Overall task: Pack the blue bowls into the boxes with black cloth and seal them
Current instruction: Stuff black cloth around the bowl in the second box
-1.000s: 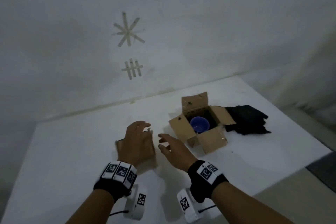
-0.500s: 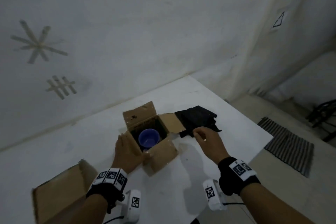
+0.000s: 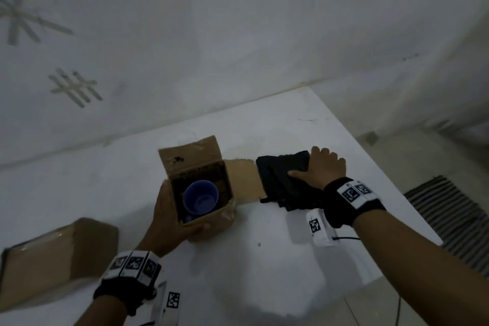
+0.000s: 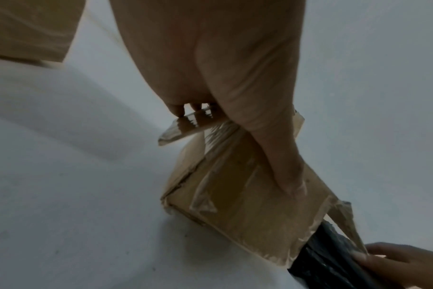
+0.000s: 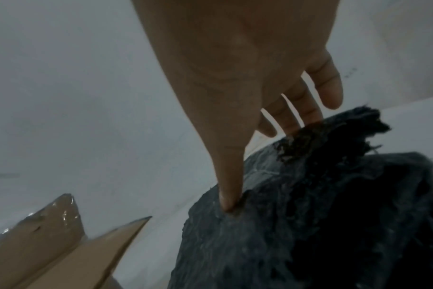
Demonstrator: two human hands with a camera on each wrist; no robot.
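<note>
An open cardboard box [image 3: 225, 219] stands mid-table with a blue bowl [image 3: 200, 197] inside it. My left hand [image 3: 164, 219] grips its near left corner, fingers on the left side and thumb along the front wall. The left wrist view shows that thumb [image 4: 279, 156] flat on the taped box [image 4: 235, 205]. A black cloth [image 3: 280, 185] lies just right of the box, over its right flap [image 3: 246, 180]. My right hand [image 3: 322, 167] rests on the cloth. In the right wrist view its thumb [image 5: 229, 185] presses into the black cloth [image 5: 309, 215] and its fingers reach, spread, to the far edge.
A second cardboard box [image 3: 58, 259], closed, sits at the table's near left. The white table [image 3: 264, 259] meets a wall behind and ends close to the right of the cloth. A striped mat [image 3: 455, 217] lies on the floor to the right.
My left hand has left the closed box and taken the open box's corner. My right hand has reached right, onto the black cloth. The view has swung right.
</note>
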